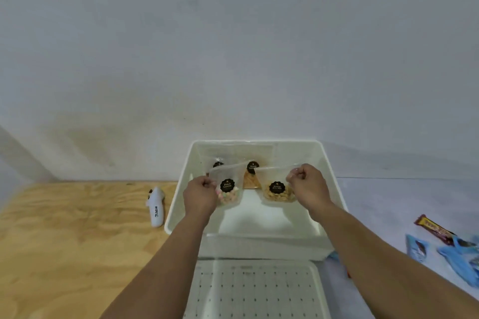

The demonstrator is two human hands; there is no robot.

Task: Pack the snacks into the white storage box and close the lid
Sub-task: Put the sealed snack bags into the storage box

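Observation:
The white storage box (181,189) stands open in the middle, against the wall. My left hand (199,195) pinches a clear snack bag of pastel biscuits (228,195) with a black round label, held over the box. My right hand (308,185) grips a second clear bag of brown crunchy snack (277,193) by its top edge, also over the box. Two more labelled bags lean at the box's far wall: one with an orange wedge (251,181), one mostly hidden (218,164). The white dotted lid (255,290) lies flat in front of the box.
A white handheld device (156,208) lies on the plywood board (64,241) left of the box. At the right, on the pale surface, lie a brown-and-yellow snack bar (435,229) and several blue wrapped packets (458,259).

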